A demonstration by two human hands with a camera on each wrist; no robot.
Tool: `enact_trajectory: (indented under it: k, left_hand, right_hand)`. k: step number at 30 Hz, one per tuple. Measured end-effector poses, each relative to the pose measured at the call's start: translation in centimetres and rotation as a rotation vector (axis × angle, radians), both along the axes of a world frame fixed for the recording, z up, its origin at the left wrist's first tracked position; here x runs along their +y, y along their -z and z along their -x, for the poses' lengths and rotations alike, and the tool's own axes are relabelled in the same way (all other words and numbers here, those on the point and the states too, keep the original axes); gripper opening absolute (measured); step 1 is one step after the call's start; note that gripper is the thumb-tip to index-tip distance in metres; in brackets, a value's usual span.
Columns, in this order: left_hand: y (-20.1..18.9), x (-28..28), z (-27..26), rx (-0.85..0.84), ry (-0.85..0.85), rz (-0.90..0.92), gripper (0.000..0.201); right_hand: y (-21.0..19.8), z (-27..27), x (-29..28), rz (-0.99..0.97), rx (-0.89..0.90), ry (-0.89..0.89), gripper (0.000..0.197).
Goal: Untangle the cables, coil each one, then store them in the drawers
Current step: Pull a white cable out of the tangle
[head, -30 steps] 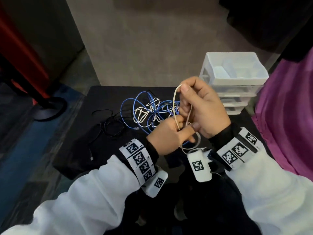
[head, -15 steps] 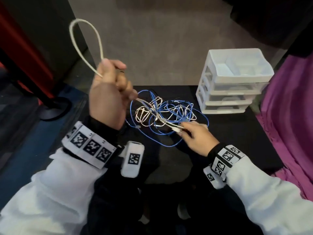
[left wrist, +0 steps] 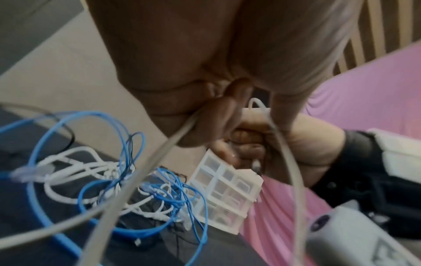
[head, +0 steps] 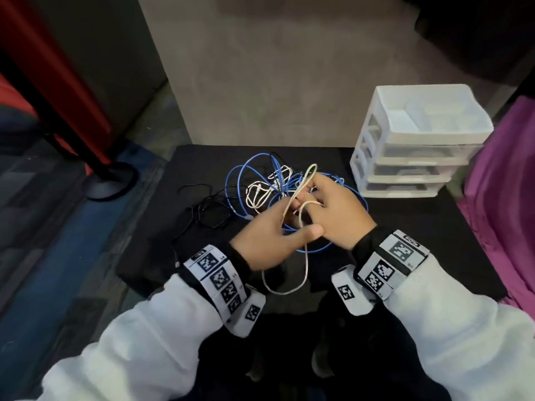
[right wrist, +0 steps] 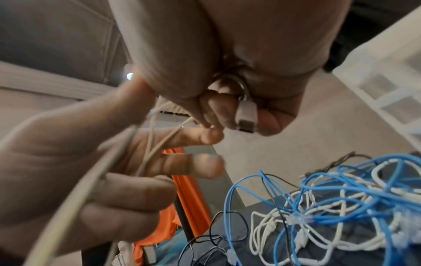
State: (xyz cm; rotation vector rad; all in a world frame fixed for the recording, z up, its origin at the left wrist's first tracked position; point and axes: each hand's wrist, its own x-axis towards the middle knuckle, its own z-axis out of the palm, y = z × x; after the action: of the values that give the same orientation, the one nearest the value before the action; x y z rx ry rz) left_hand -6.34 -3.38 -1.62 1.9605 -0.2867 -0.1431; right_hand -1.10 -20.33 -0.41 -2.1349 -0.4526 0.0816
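Both hands meet over the middle of the black table (head: 434, 241). My left hand (head: 289, 221) grips a beige cable (head: 304, 273), pinched between thumb and fingers. One loop of it sticks up past the fingers and another hangs down toward me. My right hand (head: 327, 204) is curled round the same cable, its plug (right wrist: 247, 117) held among the fingers. Behind the hands lies a tangle of blue cable (head: 240, 175) and white cable (head: 254, 195). A thin black cable (head: 208, 209) lies to its left.
A white three-drawer unit (head: 417, 157) stands at the table's back right, drawers closed, with a tray top. A pink cloth (head: 498, 183) borders the right side. A red stand with a black round base (head: 110, 183) is on the floor at left.
My left hand, raised high to the left with the beige cable stretched out, has come back down to the right hand. The cable now hangs in slack loops between them.
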Motion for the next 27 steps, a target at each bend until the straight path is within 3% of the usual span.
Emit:
enact_trajectory:
  k: [4,7,13,18,21,24,27]
  left_hand:
    - [-0.3,3.1,-0.8,-0.016,-0.151,0.085,0.014]
    - [-1.9,7.8,-2.3,0.002,-0.356,0.075,0.017]
    - [-3.2,15.8,-5.6,0.011,-0.491,-0.016,0.027]
    - [-3.3,18.4,-6.7,-0.002,-0.609,-0.038,0.025]
    - [-3.0,18.5,-6.9,-0.001,-0.638,-0.023,0.023]
    - [-2.9,18.5,-7.7,-0.018,-0.671,0.009,0.021]
    - [-4.6,18.9,-9.8,-0.081,-0.685,0.093,0.02]
  right_hand:
    - [1.4,-0.6,0.5,-0.079,0.085,0.004,0.029]
    - [2.3,-0.2,0.3,-0.044,0.187,0.006,0.05]
    - [5.0,-0.3,-0.1,-0.013,0.191,-0.01,0.017]
    - [6.4,-0.7,-1.3,0.145,0.139,0.006,0.017]
    - [7.4,-1.2,-2.3,0.404,0.096,-0.039,0.029]
    - [8.2,-1.2,-3.1,0.701,0.18,-0.113,0.036]
    - [9.4,-1.0,-3.9,0.769,0.198,-0.101,0.034]
